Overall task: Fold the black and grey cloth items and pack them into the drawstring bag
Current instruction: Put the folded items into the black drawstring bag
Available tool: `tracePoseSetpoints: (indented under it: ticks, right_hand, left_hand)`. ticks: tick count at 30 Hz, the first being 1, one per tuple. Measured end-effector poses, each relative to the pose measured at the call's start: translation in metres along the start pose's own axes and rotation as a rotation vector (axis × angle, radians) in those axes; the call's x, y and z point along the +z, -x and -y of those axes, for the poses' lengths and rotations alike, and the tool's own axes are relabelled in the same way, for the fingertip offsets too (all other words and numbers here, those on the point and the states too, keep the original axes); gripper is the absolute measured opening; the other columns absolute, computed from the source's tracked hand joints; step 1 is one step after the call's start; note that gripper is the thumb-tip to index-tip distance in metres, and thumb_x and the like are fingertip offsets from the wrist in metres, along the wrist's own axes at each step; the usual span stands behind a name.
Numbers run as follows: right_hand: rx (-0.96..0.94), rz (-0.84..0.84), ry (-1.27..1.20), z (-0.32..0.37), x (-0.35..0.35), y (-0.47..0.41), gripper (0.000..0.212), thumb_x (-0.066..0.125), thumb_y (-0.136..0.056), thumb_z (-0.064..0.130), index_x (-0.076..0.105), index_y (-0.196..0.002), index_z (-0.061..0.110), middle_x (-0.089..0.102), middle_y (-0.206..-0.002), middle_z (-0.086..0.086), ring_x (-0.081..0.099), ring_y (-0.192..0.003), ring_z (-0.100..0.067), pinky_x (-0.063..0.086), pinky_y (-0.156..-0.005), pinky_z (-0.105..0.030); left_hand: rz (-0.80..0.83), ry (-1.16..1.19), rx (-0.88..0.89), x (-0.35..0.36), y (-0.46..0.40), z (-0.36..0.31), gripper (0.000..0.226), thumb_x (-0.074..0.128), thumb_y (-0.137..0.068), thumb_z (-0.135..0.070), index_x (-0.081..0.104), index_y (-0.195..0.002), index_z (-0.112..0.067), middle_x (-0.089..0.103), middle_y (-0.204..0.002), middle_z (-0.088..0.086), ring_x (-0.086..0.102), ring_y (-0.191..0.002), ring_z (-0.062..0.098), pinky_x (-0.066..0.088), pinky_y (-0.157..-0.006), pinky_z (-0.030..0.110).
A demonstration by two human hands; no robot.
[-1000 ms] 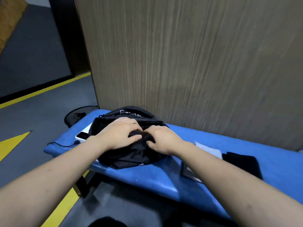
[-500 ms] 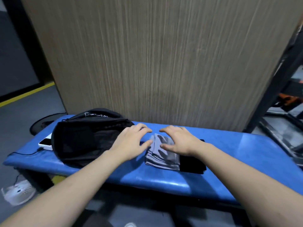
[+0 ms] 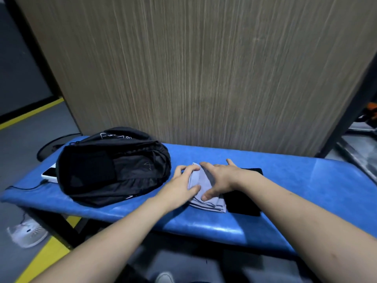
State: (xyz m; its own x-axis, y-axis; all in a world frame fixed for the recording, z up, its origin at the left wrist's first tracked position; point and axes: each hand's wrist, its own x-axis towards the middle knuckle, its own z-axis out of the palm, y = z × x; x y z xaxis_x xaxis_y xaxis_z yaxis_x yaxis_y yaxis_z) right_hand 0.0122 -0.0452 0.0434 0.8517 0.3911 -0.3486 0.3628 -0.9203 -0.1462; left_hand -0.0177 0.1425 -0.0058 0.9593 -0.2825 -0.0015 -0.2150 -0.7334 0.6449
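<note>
Glossy blue vinyl-like bench (image 3: pixel 306 180), matt black fabric bag (image 3: pixel 114 170), soft grey cloth (image 3: pixel 201 180), wood-grain panel (image 3: pixel 204 78).

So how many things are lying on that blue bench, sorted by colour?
Black: 2, the bag and the black cloth
Grey: 1, the folded grey cloth, under both hands
White: 1, a phone partly hidden behind the bag
Total: 4
</note>
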Motion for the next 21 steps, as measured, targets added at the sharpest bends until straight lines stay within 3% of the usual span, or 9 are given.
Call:
tracePoseSetpoints:
  ticks: [4, 7, 12, 14, 16, 19, 21]
  right_hand:
    - [-0.002, 0.031, -0.02, 0.019, -0.005, 0.001, 0.107, 0.067, -0.073, 0.073, 0.012, -0.154, 0.028, 0.051, -0.144, -0.004, 0.042, -0.139, -0.025, 0.005, -0.12, -0.052]
    - [0.039, 0.039, -0.126, 0.033, -0.003, 0.002, 0.101, 0.065, -0.082, 0.065, 0.01, -0.157, 0.025, 0.046, -0.15, -0.005, 0.041, -0.139, -0.028, 0.027, -0.113, -0.042]
    - [0.088, 0.025, -0.362, 0.051, 0.013, 0.005, 0.09, 0.07, -0.084, 0.052, 0.021, -0.153, 0.022, 0.053, -0.142, -0.007, 0.052, -0.126, -0.027, 0.045, -0.102, -0.036]
    - [0.106, -0.023, -0.429, 0.058, 0.02, 0.01, 0.091, 0.071, -0.083, 0.049, 0.018, -0.154, 0.026, 0.055, -0.138, -0.009, 0.054, -0.123, -0.027, 0.046, -0.099, -0.034]
    - [0.127, -0.089, -0.464, 0.064, 0.026, 0.016, 0.098, 0.071, -0.082, 0.049, 0.011, -0.157, 0.029, 0.054, -0.139, -0.011, 0.054, -0.124, -0.028, 0.046, -0.099, -0.032]
    - [0.168, -0.136, -0.491, 0.067, 0.036, 0.024, 0.102, 0.07, -0.081, 0.05, 0.006, -0.158, 0.029, 0.053, -0.143, -0.01, 0.052, -0.128, -0.028, 0.043, -0.103, -0.034]
    - [0.182, -0.149, -0.524, 0.072, 0.04, 0.03, 0.102, 0.07, -0.08, 0.05, 0.008, -0.157, 0.027, 0.053, -0.142, -0.009, 0.051, -0.13, -0.028, 0.043, -0.104, -0.035]
  left_hand:
    - [0.041, 0.006, 0.007, -0.013, 0.01, 0.008, 0.056, 0.06, -0.09, -0.03, 0.035, -0.137, -0.045, 0.03, -0.139, -0.011, 0.055, -0.117, 0.014, 0.044, -0.102, 0.038]
    - [0.04, 0.015, 0.044, -0.026, 0.024, 0.022, 0.058, 0.062, -0.087, -0.025, 0.04, -0.136, -0.046, 0.033, -0.137, -0.015, 0.047, -0.125, 0.005, 0.039, -0.109, 0.035]
    - [-0.19, -0.043, 0.044, -0.032, 0.055, 0.03, 0.054, 0.067, -0.087, -0.024, 0.048, -0.135, -0.041, 0.038, -0.132, -0.016, 0.043, -0.123, 0.009, 0.039, -0.105, 0.03]
    - [-0.333, -0.08, -0.076, -0.026, 0.071, 0.028, 0.054, 0.068, -0.086, -0.029, 0.046, -0.135, -0.038, 0.038, -0.129, -0.011, 0.043, -0.121, 0.018, 0.041, -0.1, 0.033]
    - [-0.368, -0.038, -0.277, -0.02, 0.085, 0.026, 0.057, 0.066, -0.087, -0.038, 0.039, -0.137, -0.032, 0.038, -0.127, -0.001, 0.047, -0.12, 0.026, 0.042, -0.098, 0.038]
    - [-0.253, 0.109, -0.502, -0.012, 0.097, 0.027, 0.062, 0.059, -0.088, -0.052, 0.029, -0.137, -0.029, 0.052, -0.127, 0.012, 0.059, -0.11, 0.033, 0.048, -0.093, 0.039]
    - [-0.203, 0.193, -0.536, -0.012, 0.104, 0.022, 0.062, 0.055, -0.089, -0.052, 0.025, -0.138, -0.03, 0.06, -0.124, 0.015, 0.067, -0.092, 0.032, 0.056, -0.073, 0.036]
